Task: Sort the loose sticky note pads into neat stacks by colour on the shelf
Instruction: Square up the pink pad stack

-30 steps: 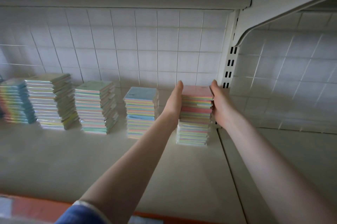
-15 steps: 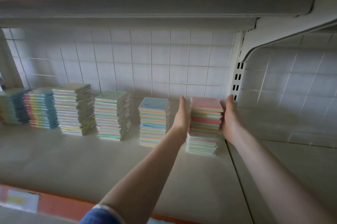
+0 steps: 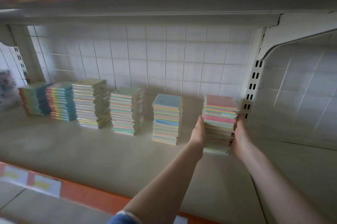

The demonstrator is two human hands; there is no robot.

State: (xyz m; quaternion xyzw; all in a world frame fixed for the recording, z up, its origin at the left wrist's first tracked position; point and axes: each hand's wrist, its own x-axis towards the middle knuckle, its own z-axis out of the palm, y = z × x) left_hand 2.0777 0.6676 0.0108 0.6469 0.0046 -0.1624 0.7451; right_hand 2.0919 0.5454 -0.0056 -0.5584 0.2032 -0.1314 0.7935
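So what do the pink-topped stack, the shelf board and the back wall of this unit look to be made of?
Pink-topped stack: paper pads, matte, judging by the thin pastel layers on its sides; any wrapping cannot be told. Both hands, left hand and right hand, press flat against it. Shelf board: probably painted metal, smooth cream with a dull sheen. Back wall: white with a square grid, tile or wire-grid panel, unclear.

Six stacks of pads stand in a row along the back of the shelf [image 3: 91,154], near the rear wall [image 3: 145,63]. My left hand [image 3: 198,132] and right hand [image 3: 238,130] lie flat against the two sides of the rightmost stack [image 3: 219,123], beside the slotted upright [image 3: 252,87] at the shelf's right edge. The next stack [image 3: 166,119] stands apart to its left.
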